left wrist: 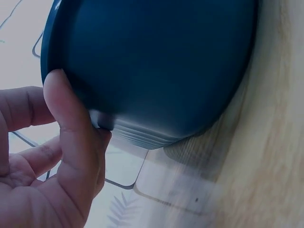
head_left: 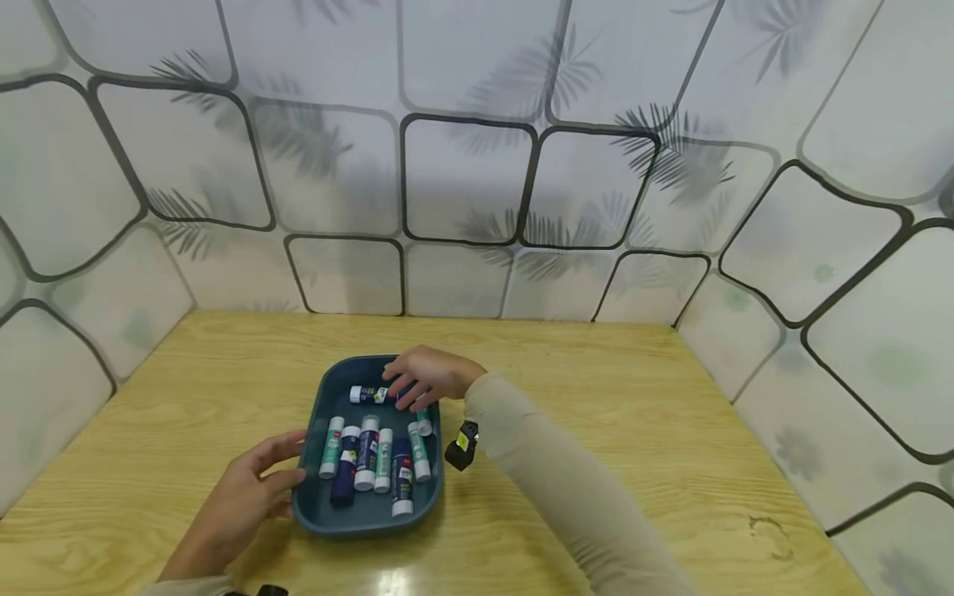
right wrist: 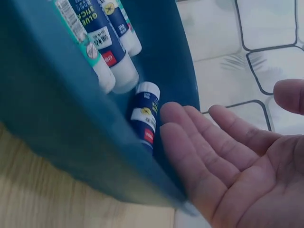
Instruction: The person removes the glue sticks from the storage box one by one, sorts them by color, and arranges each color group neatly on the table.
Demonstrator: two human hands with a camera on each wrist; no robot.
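A dark blue plastic tub [head_left: 358,528] stands on the wooden table, with several glue sticks inside. Navy and green-and-white ones lie side by side in its near half, among them a navy glue stick [head_left: 367,453]. Another navy glue stick [right wrist: 145,113] lies crosswise near the far end. My left hand [head_left: 249,488] holds the tub's left edge; in the left wrist view its thumb [left wrist: 71,114] is against the rim. Over the far right corner is my right hand [head_left: 432,377], palm toward the tub, fingers extended near the crosswise stick and holding nothing. It partly hides that end.
The wooden table [head_left: 596,397] stretches around the tub on all sides. A patterned wall covering [head_left: 462,182] rises behind and at both sides. A small black camera [head_left: 462,445] on my right wrist sits just beside the tub's right wall.
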